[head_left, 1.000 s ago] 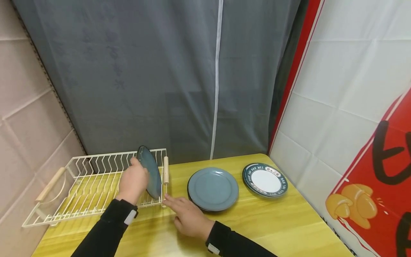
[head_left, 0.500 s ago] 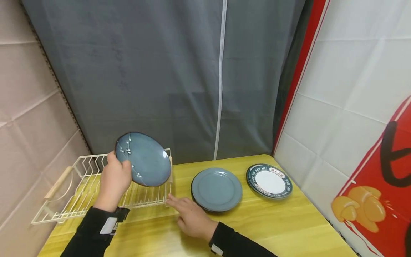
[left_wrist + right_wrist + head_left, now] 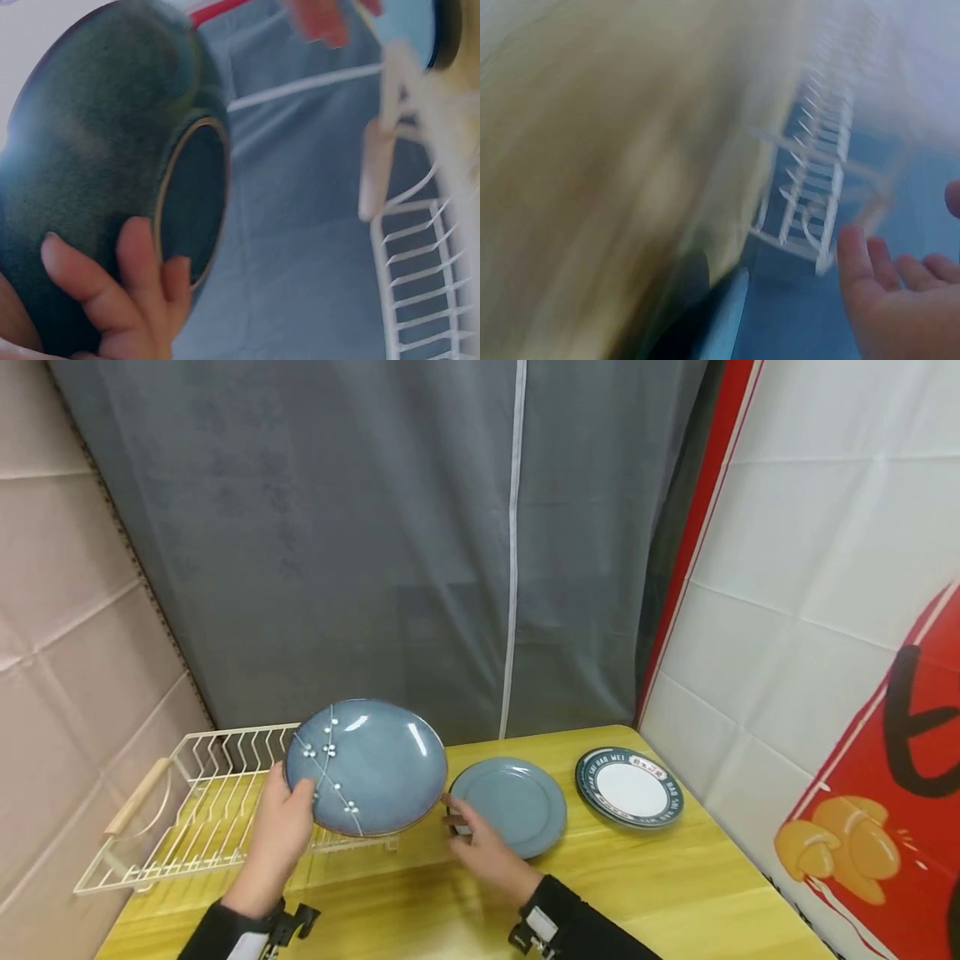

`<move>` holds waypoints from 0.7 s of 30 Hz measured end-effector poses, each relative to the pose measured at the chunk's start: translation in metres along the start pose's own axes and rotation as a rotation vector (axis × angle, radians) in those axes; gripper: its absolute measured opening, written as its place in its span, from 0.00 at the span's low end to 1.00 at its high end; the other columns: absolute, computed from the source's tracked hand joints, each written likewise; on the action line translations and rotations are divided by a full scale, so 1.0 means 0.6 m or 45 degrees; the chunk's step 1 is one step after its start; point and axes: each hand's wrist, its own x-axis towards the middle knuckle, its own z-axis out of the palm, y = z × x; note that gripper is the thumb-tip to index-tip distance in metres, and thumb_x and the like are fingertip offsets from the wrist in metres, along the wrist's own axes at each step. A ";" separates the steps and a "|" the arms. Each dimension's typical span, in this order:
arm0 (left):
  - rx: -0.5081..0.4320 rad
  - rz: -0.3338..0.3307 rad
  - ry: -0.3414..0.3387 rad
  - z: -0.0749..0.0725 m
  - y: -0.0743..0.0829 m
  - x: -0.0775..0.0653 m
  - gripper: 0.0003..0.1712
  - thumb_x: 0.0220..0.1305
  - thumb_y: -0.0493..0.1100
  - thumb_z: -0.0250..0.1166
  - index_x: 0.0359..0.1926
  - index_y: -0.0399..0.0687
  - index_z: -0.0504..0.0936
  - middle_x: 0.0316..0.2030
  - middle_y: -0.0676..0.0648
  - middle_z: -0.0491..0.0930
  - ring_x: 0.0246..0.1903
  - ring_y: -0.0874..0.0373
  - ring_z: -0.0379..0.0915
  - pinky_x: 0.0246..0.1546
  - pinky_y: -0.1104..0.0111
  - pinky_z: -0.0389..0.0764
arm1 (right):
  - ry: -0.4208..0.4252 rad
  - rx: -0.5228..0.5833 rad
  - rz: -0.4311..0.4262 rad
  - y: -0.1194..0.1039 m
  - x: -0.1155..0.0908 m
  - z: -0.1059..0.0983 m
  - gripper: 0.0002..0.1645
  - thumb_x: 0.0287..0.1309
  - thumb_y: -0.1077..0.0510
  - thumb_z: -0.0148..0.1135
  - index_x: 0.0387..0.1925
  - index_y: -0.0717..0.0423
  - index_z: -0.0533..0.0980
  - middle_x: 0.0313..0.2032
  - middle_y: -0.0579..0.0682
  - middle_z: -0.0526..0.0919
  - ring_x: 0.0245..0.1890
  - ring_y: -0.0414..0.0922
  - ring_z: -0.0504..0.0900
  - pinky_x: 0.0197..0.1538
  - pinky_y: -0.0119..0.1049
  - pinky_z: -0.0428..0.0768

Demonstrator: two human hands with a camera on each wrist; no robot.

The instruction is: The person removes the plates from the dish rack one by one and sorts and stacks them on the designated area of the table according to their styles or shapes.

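Observation:
My left hand [image 3: 281,839] grips the left edge of an oval blue plate [image 3: 375,768] with a white blossom-branch pattern, thumb on its face. In the left wrist view its fingers [image 3: 139,262] spread under the dark green underside [image 3: 97,142], beside the foot ring. The plate is held in the air above the right end of a white wire dish rack [image 3: 210,827]. Just right of the plate, my right hand [image 3: 487,852] holds nothing, its fingers extended in the right wrist view. It is in front of a round grey-blue plate [image 3: 517,802] lying on the table, partly covering that plate's left edge.
A stack of white plates with dark green lettered rims [image 3: 630,785] lies at the right of the yellow wood-grain table [image 3: 645,893]. The rack has a wooden handle [image 3: 137,796] at its left end. A grey curtain [image 3: 337,568] hangs behind.
The left hand has lifted the oval plate out of the rack, turned its face toward the head view and brought it rightward. The right hand has left the rack's corner and moved right.

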 end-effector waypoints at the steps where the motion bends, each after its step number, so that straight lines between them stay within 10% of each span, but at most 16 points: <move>1: -0.022 -0.007 -0.006 0.006 -0.005 -0.005 0.34 0.74 0.31 0.40 0.77 0.28 0.46 0.72 0.26 0.57 0.73 0.36 0.53 0.72 0.46 0.55 | 0.054 0.106 0.029 -0.003 -0.001 -0.012 0.39 0.71 0.64 0.52 0.79 0.60 0.53 0.74 0.62 0.60 0.68 0.64 0.67 0.60 0.46 0.76; 11: -0.197 -0.095 -0.119 0.065 -0.057 -0.040 0.37 0.71 0.29 0.41 0.79 0.30 0.45 0.74 0.28 0.55 0.74 0.34 0.51 0.71 0.48 0.57 | 0.328 0.490 0.103 -0.048 -0.009 -0.068 0.36 0.82 0.50 0.41 0.79 0.63 0.49 0.73 0.69 0.61 0.59 0.57 0.78 0.58 0.48 0.78; 21: -0.339 -0.103 -0.206 0.134 -0.097 -0.071 0.34 0.72 0.29 0.43 0.77 0.26 0.48 0.72 0.26 0.59 0.71 0.35 0.57 0.68 0.51 0.61 | 0.455 0.506 0.227 -0.047 -0.039 -0.058 0.40 0.76 0.55 0.51 0.80 0.58 0.47 0.77 0.66 0.46 0.76 0.66 0.47 0.71 0.66 0.52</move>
